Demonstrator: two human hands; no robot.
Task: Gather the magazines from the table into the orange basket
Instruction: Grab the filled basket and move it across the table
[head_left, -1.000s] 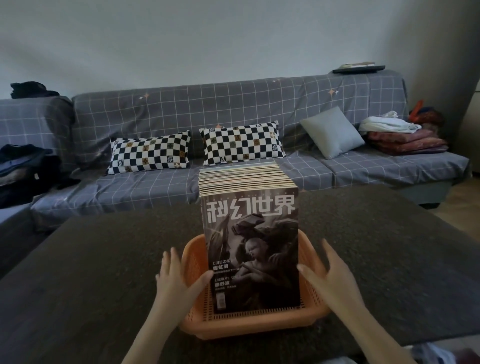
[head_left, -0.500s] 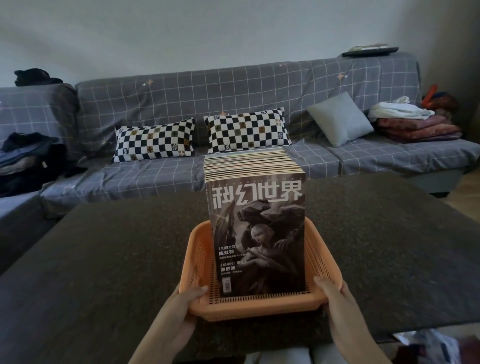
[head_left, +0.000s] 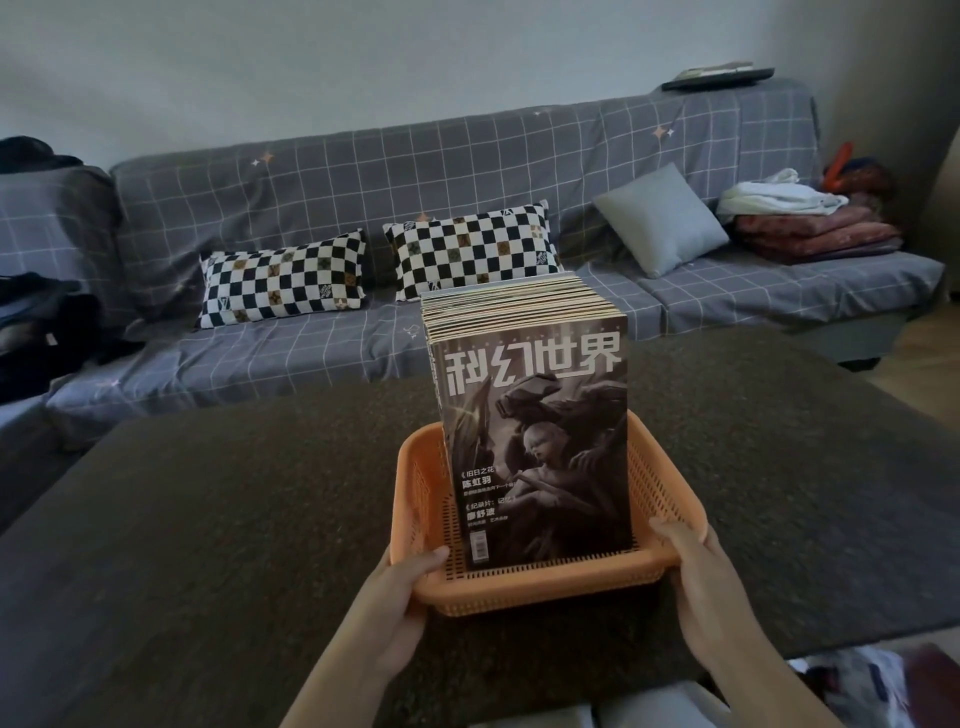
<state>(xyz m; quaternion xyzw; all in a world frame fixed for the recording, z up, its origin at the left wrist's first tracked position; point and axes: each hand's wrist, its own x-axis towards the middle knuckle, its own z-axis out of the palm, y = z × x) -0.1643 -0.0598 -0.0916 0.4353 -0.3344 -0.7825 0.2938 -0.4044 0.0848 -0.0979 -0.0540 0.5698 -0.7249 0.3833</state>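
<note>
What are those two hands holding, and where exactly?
Both grip the orange basket by its near rim: left hand at the near-left corner, right hand at the near-right corner.

We see a dim, flat-lit room with a cool grey cast and soft, weak shadows. The table (head_left: 208, 519) reads dark and grainy. Wide-angle distortion bows the sofa (head_left: 363, 208) toward the edges, and the lower right corner smears into blur. No glare shows.

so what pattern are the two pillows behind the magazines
Black-and-white checkerboard pillows, clearest in the head view.
</note>
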